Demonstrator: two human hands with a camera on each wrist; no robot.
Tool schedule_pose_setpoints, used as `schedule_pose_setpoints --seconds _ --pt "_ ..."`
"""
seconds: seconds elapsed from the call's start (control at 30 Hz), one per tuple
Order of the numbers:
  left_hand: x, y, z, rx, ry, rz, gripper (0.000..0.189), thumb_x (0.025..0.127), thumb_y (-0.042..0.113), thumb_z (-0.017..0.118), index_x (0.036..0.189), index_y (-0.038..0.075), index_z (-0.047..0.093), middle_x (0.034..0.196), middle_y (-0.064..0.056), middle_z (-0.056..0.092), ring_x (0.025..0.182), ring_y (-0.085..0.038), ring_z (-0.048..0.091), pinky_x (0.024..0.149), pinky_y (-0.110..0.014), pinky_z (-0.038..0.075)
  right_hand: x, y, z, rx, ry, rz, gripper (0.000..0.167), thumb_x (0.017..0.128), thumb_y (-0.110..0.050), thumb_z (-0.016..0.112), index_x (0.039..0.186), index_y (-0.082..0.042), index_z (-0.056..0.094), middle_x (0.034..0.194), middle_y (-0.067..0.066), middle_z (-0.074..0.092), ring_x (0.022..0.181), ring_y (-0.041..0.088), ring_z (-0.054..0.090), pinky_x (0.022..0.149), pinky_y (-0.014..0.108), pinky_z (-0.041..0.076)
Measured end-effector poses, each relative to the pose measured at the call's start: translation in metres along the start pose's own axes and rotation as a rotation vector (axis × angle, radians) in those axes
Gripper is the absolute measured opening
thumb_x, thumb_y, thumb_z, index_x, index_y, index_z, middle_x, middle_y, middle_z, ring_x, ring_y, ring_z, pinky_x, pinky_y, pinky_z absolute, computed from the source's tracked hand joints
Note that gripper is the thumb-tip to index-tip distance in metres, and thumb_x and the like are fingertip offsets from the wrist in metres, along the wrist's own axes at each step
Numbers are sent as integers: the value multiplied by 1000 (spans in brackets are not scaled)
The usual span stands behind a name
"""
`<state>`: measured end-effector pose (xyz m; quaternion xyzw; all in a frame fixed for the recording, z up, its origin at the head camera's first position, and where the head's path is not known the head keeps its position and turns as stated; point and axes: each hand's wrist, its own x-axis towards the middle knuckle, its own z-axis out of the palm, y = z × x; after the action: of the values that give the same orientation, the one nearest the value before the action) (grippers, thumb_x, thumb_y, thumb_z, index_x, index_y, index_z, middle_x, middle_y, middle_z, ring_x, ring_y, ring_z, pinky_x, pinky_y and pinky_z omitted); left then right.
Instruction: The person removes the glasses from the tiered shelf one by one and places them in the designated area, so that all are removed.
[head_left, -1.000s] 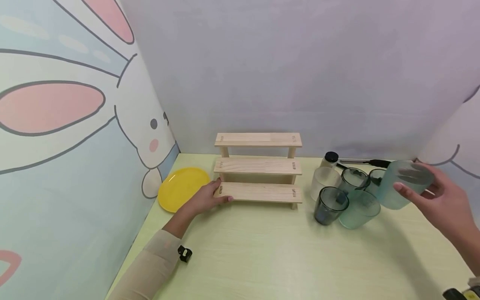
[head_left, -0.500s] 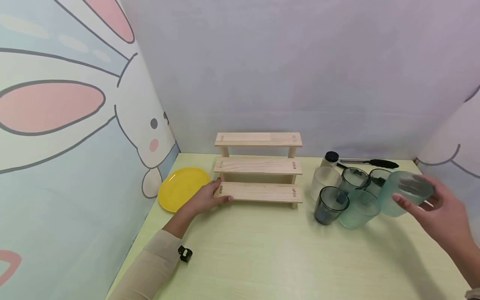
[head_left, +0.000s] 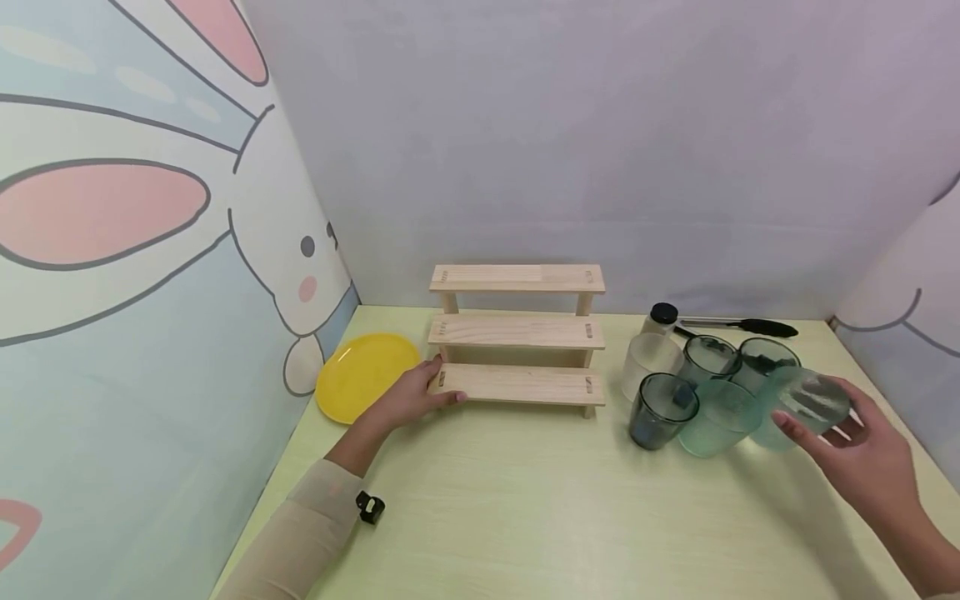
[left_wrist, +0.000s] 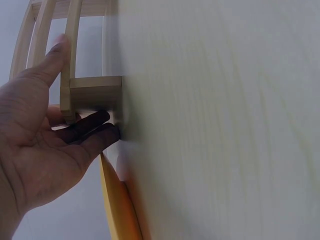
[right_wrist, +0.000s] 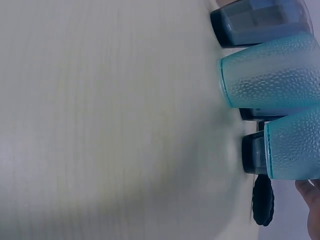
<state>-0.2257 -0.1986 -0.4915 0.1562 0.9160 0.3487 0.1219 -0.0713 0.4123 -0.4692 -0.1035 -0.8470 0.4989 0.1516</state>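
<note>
My left hand (head_left: 408, 396) grips the left end of the lowest board of a three-step wooden display stand (head_left: 525, 383). In the left wrist view the thumb lies along the board's front edge and the fingers (left_wrist: 95, 142) curl behind its end. At the right, my right hand (head_left: 862, 458) holds a teal textured glass (head_left: 795, 412) between thumb and fingers. This glass looks tilted and stands beside a matching teal glass (head_left: 716, 425). The right wrist view has the held glass (right_wrist: 297, 147) with its base looking just off the table; most of the hand is out of frame there.
Around the held glass stand dark grey glasses (head_left: 660, 417), a frosted clear glass (head_left: 648, 367) and a black-capped jar (head_left: 663, 317). A black-handled tool (head_left: 765, 327) lies behind them. Left of the stand is a yellow plate (head_left: 367, 379). Walls close the table's back and sides.
My right hand has brought the teal glass down and left, closer to the matching glass, uncovering the black handle and a grey glass behind. The left hand and the stand have stayed put.
</note>
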Motion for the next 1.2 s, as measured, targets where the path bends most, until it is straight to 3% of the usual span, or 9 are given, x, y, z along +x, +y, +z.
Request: schedule_pose_setpoints --seconds 0.27,0.53,0.87,1.03,1.2 --pt "1 -1 0 6 5 -10 112 96 66 78 175 5 26 176 -19 43 139 -31 59 119 -56 51 -3 18 4 -77 -44 4 76 97 -20 88 158 -44 48 112 -48 51 94 -35 55 69 4 53" --pt "-2 1 0 7 0 -19 115 95 66 80 175 6 25 177 -18 40 143 -33 57 121 -56 50 -8 30 7 -126 -79 19 82 98 -26 87 166 -37 42 110 -52 46 94 -37 50 70 2 52" --pt "0 3 1 2 7 -1 113 94 67 80 176 9 28 173 -16 47 131 -30 60 116 -54 53 -9 30 10 -61 -87 -25 77 100 -15 84 162 -36 44 116 -44 52 101 -35 53 76 2 52" --pt "2 1 1 9 -5 4 112 96 67 78 177 10 25 177 -18 41 136 -32 58 119 -57 50 -10 32 11 -58 -90 -48 87 99 -11 84 170 -29 37 120 -43 52 104 -34 53 80 0 51" --pt "1 0 2 12 -17 9 114 96 66 79 178 12 21 179 -19 35 143 -35 55 123 -58 47 -10 31 12 -74 -93 -87 99 99 -11 84 176 -33 27 129 -40 47 109 -35 47 86 -5 45"
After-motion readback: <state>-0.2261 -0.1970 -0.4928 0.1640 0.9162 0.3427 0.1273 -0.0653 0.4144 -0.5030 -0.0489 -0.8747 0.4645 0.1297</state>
